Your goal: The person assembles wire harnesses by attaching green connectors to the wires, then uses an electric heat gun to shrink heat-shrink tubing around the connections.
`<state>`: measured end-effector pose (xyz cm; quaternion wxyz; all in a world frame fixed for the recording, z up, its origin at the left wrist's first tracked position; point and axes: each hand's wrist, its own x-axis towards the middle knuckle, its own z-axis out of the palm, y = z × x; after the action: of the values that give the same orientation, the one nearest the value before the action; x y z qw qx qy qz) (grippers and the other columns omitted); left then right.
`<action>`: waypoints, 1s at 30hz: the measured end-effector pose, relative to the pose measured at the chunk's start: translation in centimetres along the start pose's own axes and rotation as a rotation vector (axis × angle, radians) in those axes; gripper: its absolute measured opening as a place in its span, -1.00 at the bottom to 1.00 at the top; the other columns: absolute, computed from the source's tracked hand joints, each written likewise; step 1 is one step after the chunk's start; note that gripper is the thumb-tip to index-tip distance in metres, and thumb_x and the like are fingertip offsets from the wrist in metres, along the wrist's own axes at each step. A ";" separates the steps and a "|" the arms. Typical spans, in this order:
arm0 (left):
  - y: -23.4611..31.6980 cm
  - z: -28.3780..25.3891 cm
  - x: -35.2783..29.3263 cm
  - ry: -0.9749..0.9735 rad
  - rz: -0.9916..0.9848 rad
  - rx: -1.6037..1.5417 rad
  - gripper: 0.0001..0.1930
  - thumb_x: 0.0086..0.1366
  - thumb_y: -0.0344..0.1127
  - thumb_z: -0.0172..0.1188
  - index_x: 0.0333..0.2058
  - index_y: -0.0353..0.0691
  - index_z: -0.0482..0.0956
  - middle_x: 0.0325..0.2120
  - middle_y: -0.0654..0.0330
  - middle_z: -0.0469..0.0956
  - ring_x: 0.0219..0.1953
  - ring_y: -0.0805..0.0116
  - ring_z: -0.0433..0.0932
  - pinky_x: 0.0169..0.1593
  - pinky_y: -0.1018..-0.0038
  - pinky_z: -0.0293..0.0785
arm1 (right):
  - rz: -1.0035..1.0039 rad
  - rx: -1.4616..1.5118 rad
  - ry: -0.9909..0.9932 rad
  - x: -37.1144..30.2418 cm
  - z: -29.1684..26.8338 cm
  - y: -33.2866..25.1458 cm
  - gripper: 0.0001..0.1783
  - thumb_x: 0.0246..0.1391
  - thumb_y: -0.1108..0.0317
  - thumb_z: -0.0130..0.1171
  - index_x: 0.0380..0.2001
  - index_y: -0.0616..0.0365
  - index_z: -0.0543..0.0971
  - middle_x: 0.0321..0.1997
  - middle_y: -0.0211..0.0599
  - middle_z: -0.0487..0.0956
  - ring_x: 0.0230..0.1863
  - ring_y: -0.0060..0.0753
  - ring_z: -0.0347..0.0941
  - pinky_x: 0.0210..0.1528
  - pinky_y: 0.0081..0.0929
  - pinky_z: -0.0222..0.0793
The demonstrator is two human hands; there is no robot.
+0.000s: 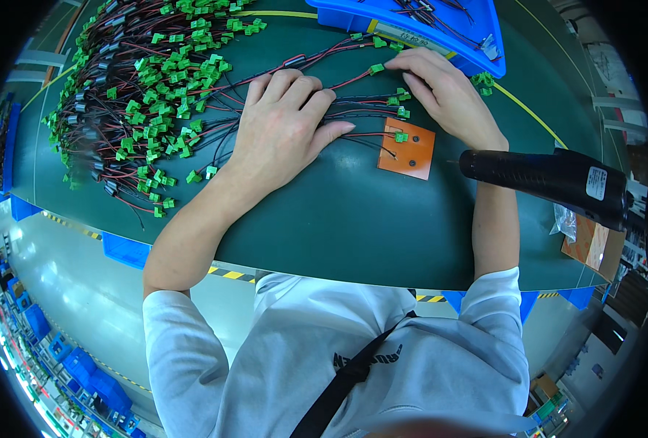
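Observation:
My left hand [284,120] lies palm down over a bunch of thin red and black wire leads [360,98], its fingers bent round them and its thumb stretched to the right. The leads run out from under it to green connectors [402,95]. My right hand [444,95] curves beside their ends, fingers apart; its fingertips are close to one green connector [376,69]. Below these ends sits an orange-brown square plate [408,162] with dark holes or studs, and another green connector [400,137] rests over its upper part.
A large heap of wire leads with green connectors [149,80] covers the table's left side. At the back stands a blue bin [411,33] holding more leads. A black tool-like cylinder [543,175] reaches in from the right, near a cardboard box [594,244].

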<state>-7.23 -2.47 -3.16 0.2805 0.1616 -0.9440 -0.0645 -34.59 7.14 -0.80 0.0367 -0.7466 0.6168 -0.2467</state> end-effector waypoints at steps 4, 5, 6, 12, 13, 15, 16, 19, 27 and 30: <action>-0.1 -0.1 0.1 0.010 0.028 -0.020 -0.59 0.21 -0.06 0.49 -0.12 -0.24 0.69 -0.12 0.17 0.63 0.02 0.10 0.56 0.12 0.15 0.43 | -0.120 -0.044 0.039 0.3 1.1 0.3 -0.75 0.28 0.42 0.26 0.01 0.13 0.66 -0.02 -0.23 0.66 0.08 -0.09 0.58 0.11 -0.20 0.54; 0.0 0.0 0.1 0.005 0.036 -0.039 -0.59 0.20 -0.08 0.49 -0.12 -0.25 0.69 -0.13 0.17 0.63 0.01 0.10 0.56 0.11 0.17 0.45 | -0.102 -0.027 0.039 0.3 1.3 0.1 -0.75 0.27 0.40 0.28 0.00 0.12 0.67 -0.04 -0.24 0.67 0.08 -0.09 0.58 0.11 -0.20 0.53; 0.0 0.0 0.1 0.000 0.045 -0.059 -0.60 0.20 -0.09 0.50 -0.13 -0.25 0.69 -0.14 0.17 0.63 0.00 0.10 0.56 0.09 0.19 0.46 | -0.083 -0.010 0.038 0.3 1.5 0.1 -0.75 0.26 0.38 0.30 -0.01 0.12 0.68 -0.05 -0.25 0.68 0.07 -0.10 0.59 0.11 -0.21 0.53; 0.0 0.0 0.1 -0.002 0.043 -0.091 -0.61 0.18 -0.12 0.51 -0.13 -0.26 0.69 -0.15 0.17 0.63 -0.01 0.10 0.56 0.07 0.18 0.50 | -0.046 0.089 -0.107 0.2 1.2 0.5 -0.80 0.25 0.38 0.30 -0.08 0.15 0.72 -0.10 -0.26 0.69 0.01 -0.09 0.58 0.07 -0.21 0.53; 0.0 0.0 0.1 -0.003 0.043 -0.091 -0.61 0.18 -0.12 0.51 -0.13 -0.26 0.69 -0.15 0.17 0.63 -0.01 0.10 0.56 0.07 0.18 0.50 | -0.047 0.090 -0.106 0.2 1.2 0.5 -0.80 0.25 0.38 0.30 -0.08 0.15 0.72 -0.10 -0.26 0.69 0.01 -0.09 0.58 0.07 -0.21 0.53; -0.1 0.0 0.0 -0.008 0.040 -0.093 -0.61 0.18 -0.13 0.51 -0.13 -0.26 0.69 -0.13 0.16 0.62 -0.01 0.09 0.57 0.09 0.17 0.50 | 0.009 0.135 -0.115 0.1 1.3 0.3 -0.81 0.26 0.38 0.29 -0.09 0.16 0.69 -0.10 -0.24 0.68 0.00 -0.10 0.58 0.05 -0.19 0.52; 0.0 0.0 0.1 -0.008 0.041 -0.094 -0.61 0.18 -0.13 0.51 -0.13 -0.26 0.69 -0.13 0.16 0.62 -0.01 0.09 0.57 0.09 0.17 0.50 | 0.010 0.134 -0.115 0.2 1.3 0.2 -0.81 0.26 0.38 0.29 -0.09 0.16 0.69 -0.10 -0.24 0.68 0.00 -0.10 0.58 0.05 -0.19 0.52; 0.1 -0.1 0.2 -0.019 0.028 -0.102 -0.61 0.19 -0.14 0.50 -0.12 -0.26 0.68 -0.09 0.15 0.61 0.01 0.08 0.57 0.10 0.17 0.51 | 0.072 0.086 -0.122 0.2 1.4 0.0 -0.82 0.32 0.35 0.24 -0.08 0.16 0.66 -0.12 -0.21 0.68 -0.01 -0.07 0.58 0.02 -0.17 0.51; 0.1 0.0 0.2 -0.005 0.031 -0.111 -0.61 0.19 -0.17 0.50 -0.10 -0.26 0.67 -0.02 0.13 0.60 0.07 0.07 0.57 0.11 0.18 0.49 | 0.184 0.169 -0.063 0.1 2.0 0.1 -0.82 0.42 0.34 0.11 -0.01 0.10 0.60 -0.14 -0.10 0.68 -0.12 0.07 0.61 -0.06 -0.13 0.52; 0.0 -0.1 0.1 -0.016 0.021 -0.119 -0.62 0.20 -0.17 0.50 -0.09 -0.26 0.67 -0.01 0.13 0.60 0.07 0.07 0.57 0.11 0.19 0.49 | 0.195 0.155 -0.081 0.2 1.9 0.0 -0.82 0.42 0.35 0.11 -0.01 0.11 0.60 -0.14 -0.11 0.69 -0.11 0.06 0.61 -0.07 -0.13 0.52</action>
<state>-7.25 -2.50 -3.09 0.2826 0.1341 -0.9423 -0.1191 -33.76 6.42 -2.42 0.1431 -0.6874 0.6635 -0.2584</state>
